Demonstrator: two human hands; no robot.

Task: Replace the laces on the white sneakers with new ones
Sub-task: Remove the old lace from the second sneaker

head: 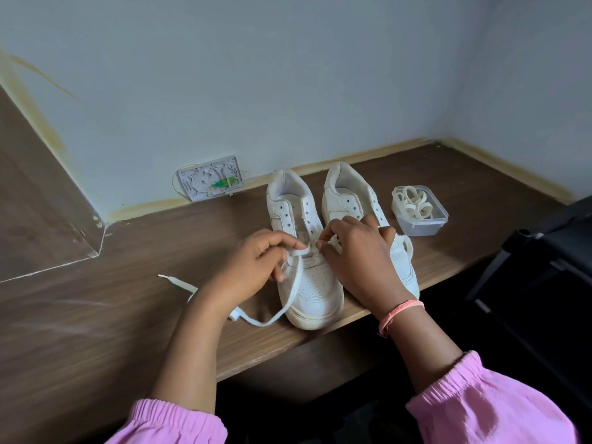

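Threading a flat white lace (290, 294) through the left white leather sneaker's (307, 251) lowest eyelets, both hands pinch it; next likely evening the ends.

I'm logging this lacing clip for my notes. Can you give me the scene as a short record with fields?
surface: brown wooden desk against a wall
left sneaker: white, upper eyelets empty, lace crossing near the toe
right sneaker: white, upper eyelets empty, partly hidden by the right hand
lace: white, flat, trailing left over the desk
left hand: pinches the lace at the left sneaker
right hand: pinches the lace from the other side
container: clear plastic, open, holds coiled laces, right of the sneakers
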